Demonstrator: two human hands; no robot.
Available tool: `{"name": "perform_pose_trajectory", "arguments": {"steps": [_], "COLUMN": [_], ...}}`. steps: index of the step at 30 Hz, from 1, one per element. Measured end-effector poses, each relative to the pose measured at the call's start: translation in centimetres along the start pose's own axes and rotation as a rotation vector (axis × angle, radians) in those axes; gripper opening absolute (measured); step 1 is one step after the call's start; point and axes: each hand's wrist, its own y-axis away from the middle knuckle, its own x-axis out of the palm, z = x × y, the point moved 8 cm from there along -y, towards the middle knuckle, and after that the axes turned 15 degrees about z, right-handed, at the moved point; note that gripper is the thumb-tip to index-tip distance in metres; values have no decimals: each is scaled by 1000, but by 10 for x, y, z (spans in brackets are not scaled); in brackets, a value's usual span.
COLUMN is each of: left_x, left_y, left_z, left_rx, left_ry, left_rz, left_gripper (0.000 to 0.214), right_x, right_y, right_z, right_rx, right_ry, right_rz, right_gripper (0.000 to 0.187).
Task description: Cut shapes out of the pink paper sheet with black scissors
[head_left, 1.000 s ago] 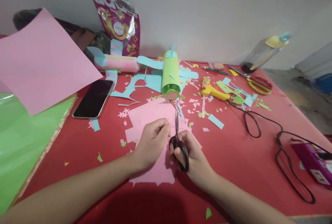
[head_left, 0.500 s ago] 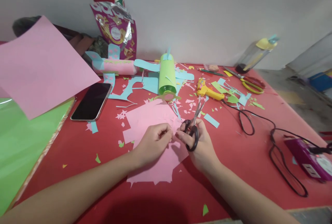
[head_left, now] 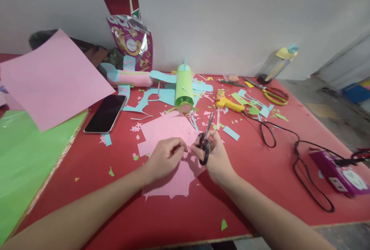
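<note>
My left hand (head_left: 164,158) is curled with its fingertips pinching a small bit of the pink paper (head_left: 170,134) that lies on the red table (head_left: 260,180). My right hand (head_left: 215,156) grips black-handled scissors (head_left: 206,139), whose blades point up and away to the right, clear of the paper. The two hands nearly touch above the sheet's right part. The sheet's edges are jagged from cuts.
Behind the pink paper lie a green paper-covered cylinder (head_left: 184,85), blue cut-outs and scraps. A phone (head_left: 106,114) lies left, beside pink and green sheets (head_left: 26,153). A yellow glue gun (head_left: 228,102), its black cord, a purple power strip (head_left: 338,171), second scissors (head_left: 273,92) and a bottle (head_left: 274,65) are right.
The scissors have come off the pink paper and swung from pointing straight ahead to tilted right. My right hand rose beside my left hand. The view shifted slightly.
</note>
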Motion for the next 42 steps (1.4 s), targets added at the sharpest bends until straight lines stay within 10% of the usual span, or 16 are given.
{"name": "perform_pose_trajectory", "arguments": {"steps": [42], "left_x": [-6], "left_y": [10], "left_z": [9], "left_rx": [-25], "left_ry": [-56], "left_rz": [-82], "left_gripper": [19], "right_x": [10], "right_y": [-2], "right_z": [2], "right_rx": [-51], "right_ry": [72], "right_rz": [83], "right_gripper": [37]}}
